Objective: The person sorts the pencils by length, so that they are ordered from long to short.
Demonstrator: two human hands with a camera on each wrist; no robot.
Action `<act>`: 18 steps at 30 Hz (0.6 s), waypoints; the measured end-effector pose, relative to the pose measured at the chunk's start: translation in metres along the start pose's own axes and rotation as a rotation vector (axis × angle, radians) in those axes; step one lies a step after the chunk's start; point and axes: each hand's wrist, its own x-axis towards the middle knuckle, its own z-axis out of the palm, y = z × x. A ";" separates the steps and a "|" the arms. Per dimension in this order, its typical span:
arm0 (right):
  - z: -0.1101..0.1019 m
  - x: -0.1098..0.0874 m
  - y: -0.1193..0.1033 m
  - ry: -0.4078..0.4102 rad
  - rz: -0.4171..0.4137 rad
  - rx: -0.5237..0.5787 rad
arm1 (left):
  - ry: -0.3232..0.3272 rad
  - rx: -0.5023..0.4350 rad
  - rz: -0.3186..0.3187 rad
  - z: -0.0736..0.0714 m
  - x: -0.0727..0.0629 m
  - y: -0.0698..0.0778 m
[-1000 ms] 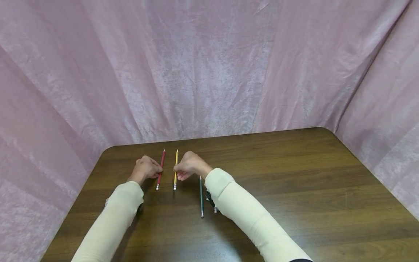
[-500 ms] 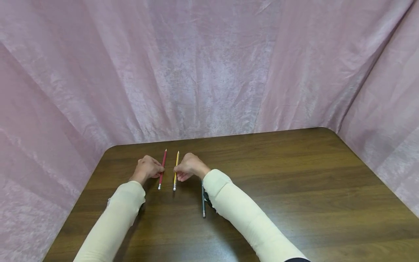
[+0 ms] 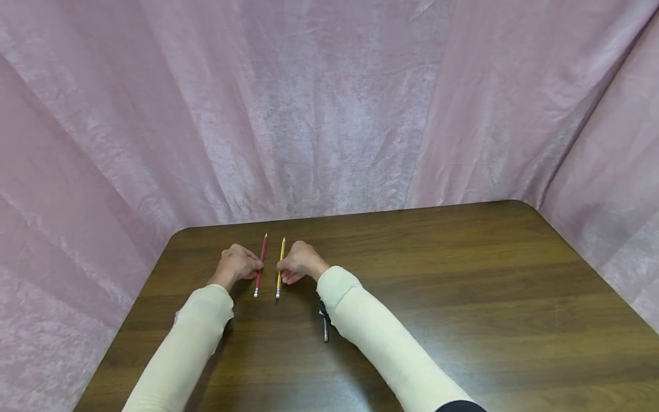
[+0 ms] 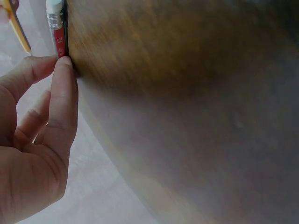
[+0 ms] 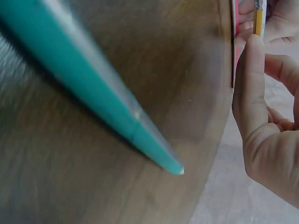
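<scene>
Between thumb and index finger, my left hand point(image 3: 235, 267) pinches a red pencil point(image 3: 264, 247) around its middle. The left wrist view shows that pencil's white eraser and metal band point(image 4: 55, 16) just beyond the fingertips. My right hand point(image 3: 301, 262) pinches a yellow pencil point(image 3: 282, 249) in the same way, a small gap to the right of the red one. Both point away from me, erasers nearest. A green pencil point(image 3: 325, 331) lies under my right forearm, which hides most of it; its pointed end point(image 5: 154, 147) looms large in the right wrist view.
The brown wooden table point(image 3: 437, 274) has rounded far corners. A pink curtain point(image 3: 329, 114) hangs behind its far edge and along both sides. Wood surface extends to the right of my right forearm point(image 3: 381, 337).
The gap between the red and yellow pencils has narrowed, the yellow shifting slightly left. My right forearm now covers more of the green pencil and hides another pencil's eraser end. The view has shifted slightly.
</scene>
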 end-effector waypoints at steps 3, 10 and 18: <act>0.004 0.006 0.002 0.013 -0.002 -0.014 | 0.000 -0.004 0.007 0.000 0.000 0.000; 0.016 0.018 0.006 0.020 0.014 -0.054 | -0.001 -0.005 0.016 -0.001 -0.003 -0.001; 0.017 0.025 0.000 0.034 0.023 -0.102 | 0.000 -0.011 0.005 0.000 -0.003 0.001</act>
